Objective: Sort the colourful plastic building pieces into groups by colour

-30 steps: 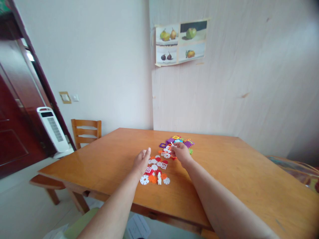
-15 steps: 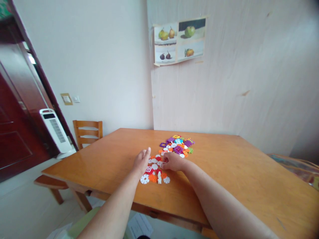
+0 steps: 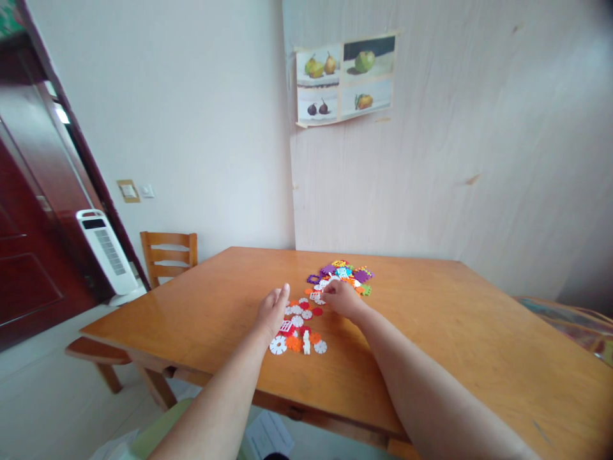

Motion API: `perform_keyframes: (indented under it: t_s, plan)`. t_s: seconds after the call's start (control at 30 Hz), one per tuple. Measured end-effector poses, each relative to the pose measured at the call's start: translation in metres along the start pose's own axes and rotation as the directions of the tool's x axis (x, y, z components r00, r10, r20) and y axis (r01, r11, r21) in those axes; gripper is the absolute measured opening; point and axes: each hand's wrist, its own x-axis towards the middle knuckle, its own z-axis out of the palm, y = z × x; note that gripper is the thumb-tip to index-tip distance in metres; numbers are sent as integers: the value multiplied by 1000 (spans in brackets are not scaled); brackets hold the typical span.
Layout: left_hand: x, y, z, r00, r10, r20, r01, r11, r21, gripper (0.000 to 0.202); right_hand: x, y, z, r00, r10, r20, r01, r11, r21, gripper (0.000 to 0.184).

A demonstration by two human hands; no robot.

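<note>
My left hand (image 3: 272, 310) lies at the left edge of the nearer group of plastic pieces, thumb raised and apart from the fingers, with nothing visible in it. Beside it are white notched discs (image 3: 297, 321), a white lattice piece (image 3: 286, 326) and orange discs (image 3: 294, 344). A small cream figure-shaped piece (image 3: 306, 342) is at the front. My right hand (image 3: 343, 299) is at the near edge of the farther pile, fingers bent and pinched together. What they hold, if anything, is hidden. Just left of those fingertips is another white lattice piece (image 3: 315, 296).
Purple pieces (image 3: 363, 276), a blue lattice piece (image 3: 343, 273) and green pieces (image 3: 366, 290) make up the farther pile on the wooden table (image 3: 431, 319). A wooden chair (image 3: 168, 249) stands beyond the left edge. The wall (image 3: 431, 160) rises behind the table.
My right hand has moved away from me and slightly right, from the nearer pieces to the farther pile. A red disc it covered now shows. The left hand has stayed put.
</note>
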Motion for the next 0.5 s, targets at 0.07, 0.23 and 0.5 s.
perform_keyframes:
  t_s: [0.07,0.23,0.5]
  plan:
    - [0,0,0,1000,0,-1,0,1000,-20,59,-4,-2,1,996,-34,84,38,999,-37,10]
    - [1,-2,2,1000,5,-22,-6,999,-50,57,-9,-7,6,979,-41,202,64,992,-109,14]
    - [1,-6,2,999,27,-27,-28,999,-35,54,-9,-10,11,990,-34,139,51,992,-118,13]
